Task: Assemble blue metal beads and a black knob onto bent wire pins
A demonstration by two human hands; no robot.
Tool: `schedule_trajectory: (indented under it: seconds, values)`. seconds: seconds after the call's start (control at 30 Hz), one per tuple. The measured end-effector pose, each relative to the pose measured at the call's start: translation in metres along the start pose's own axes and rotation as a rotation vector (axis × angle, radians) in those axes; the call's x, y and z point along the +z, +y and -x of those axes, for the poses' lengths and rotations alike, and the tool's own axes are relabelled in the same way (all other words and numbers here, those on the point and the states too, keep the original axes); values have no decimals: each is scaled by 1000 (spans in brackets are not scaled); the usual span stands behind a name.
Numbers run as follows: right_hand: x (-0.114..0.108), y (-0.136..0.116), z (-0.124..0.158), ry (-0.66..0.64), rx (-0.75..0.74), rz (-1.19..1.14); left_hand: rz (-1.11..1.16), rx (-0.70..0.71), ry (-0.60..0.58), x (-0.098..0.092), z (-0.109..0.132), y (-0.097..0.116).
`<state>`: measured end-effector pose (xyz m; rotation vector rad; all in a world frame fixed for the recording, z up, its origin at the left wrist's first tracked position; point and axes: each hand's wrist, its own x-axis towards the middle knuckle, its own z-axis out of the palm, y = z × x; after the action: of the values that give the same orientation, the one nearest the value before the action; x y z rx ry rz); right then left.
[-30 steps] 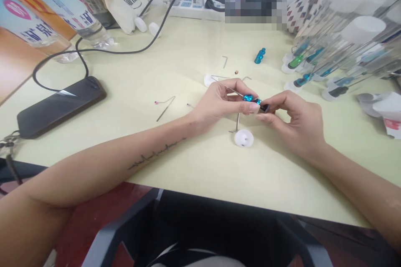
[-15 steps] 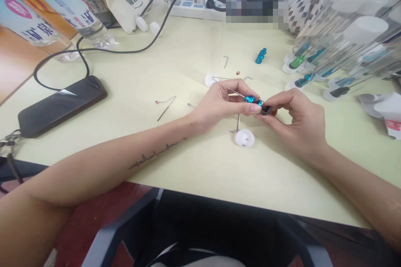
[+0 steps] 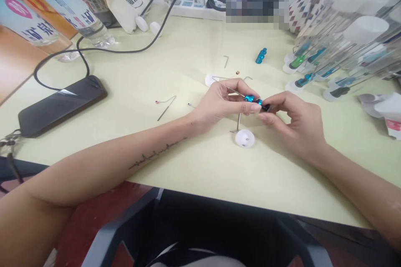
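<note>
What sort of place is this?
Probably a bench for assembling tiny parts: bent wire lies on the pale desk, clear capped tubes stand nearby, and the left hand and right hand pinch a blue metal piece.

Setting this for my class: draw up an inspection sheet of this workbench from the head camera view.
Surface: pale cream desk.
Job's things: blue metal part on a thin steel wire; white disc beside a bent steel wire.
Grips: left hand and right hand both pinch the blue metal part's assembly.
Clutter: smartphone, plastic water bottle, clear capped tubes.
Cables: black cable runs across the desk to a power strip.
Surroundings: canvas tote bag, dark chair back.
</note>
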<state>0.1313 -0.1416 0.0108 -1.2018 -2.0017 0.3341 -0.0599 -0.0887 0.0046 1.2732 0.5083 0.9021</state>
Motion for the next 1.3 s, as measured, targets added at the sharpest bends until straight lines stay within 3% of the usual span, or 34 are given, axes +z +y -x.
schedule_trajectory:
  seconds: [0.2,0.5,0.8,1.13,1.3]
  values:
    - [3,-2,0,82,-26,28,-18,2,-6,0,0,-1]
    - [-3,0,1,-123,58,-135,-21,1,-22,0,1,0]
    - [5,2,2,81,45,-142,5,0,63,-1,-1,-1]
    - [-2,-1,1,-76,115,-155,-11,-18,37,1,0,0]
    - [1,1,1,-11,99,-142,-6,-26,44,1,0,1]
